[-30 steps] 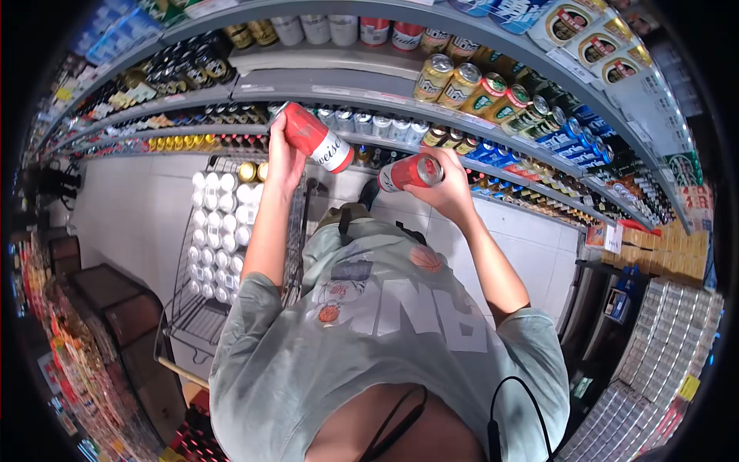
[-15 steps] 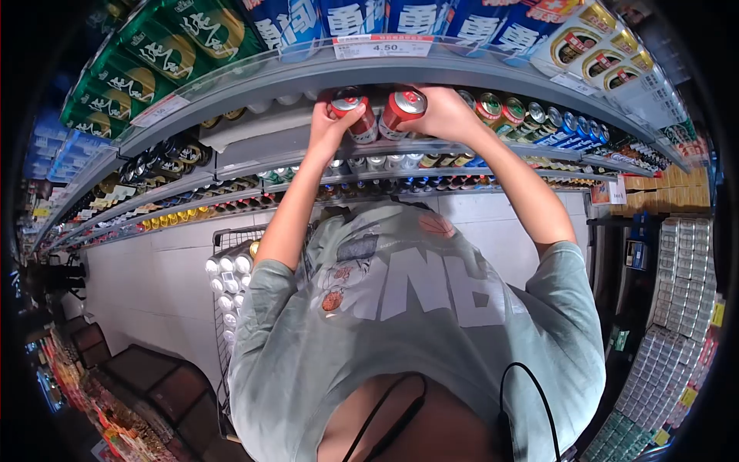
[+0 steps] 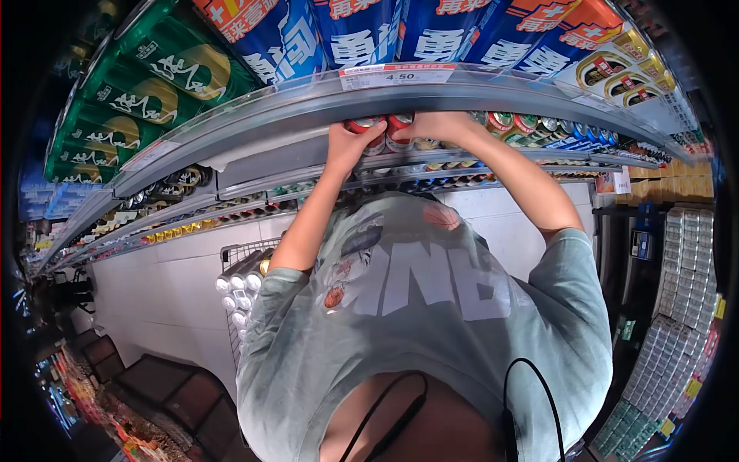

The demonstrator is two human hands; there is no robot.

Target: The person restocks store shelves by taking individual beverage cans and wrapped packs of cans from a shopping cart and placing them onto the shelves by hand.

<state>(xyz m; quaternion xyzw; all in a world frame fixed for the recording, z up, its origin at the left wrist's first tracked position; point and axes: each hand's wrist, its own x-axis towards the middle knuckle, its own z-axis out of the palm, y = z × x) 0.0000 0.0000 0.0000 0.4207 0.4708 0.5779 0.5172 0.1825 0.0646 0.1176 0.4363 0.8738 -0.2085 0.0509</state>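
Observation:
My left hand (image 3: 348, 146) is closed round a red can (image 3: 375, 144) on the shelf below the upper one, its thumb across the can's top. Close beside it, a second red can (image 3: 398, 134) is gripped by my right hand (image 3: 441, 125), which reaches in from the right. The upper shelf's front edge (image 3: 308, 98) hides the far parts of both cans and some of my fingers. To the right of my right hand, red-and-green topped cans (image 3: 500, 122) stand in a row. A bare stretch of the lower shelf (image 3: 269, 171) shows left of my left hand.
Large blue packs (image 3: 354, 38) and green packs (image 3: 146, 100) fill the upper shelf, above a price label (image 3: 400, 77). A wire cart (image 3: 231, 254) holding white-topped cans (image 3: 239, 296) stands at my left. Stacked can packs (image 3: 670, 308) line the right side.
Both cans, held in my hands, have gone deeper under the upper shelf's edge, so less of their tops shows. They are now closer together. The view has shifted, with the upper packs appearing larger.

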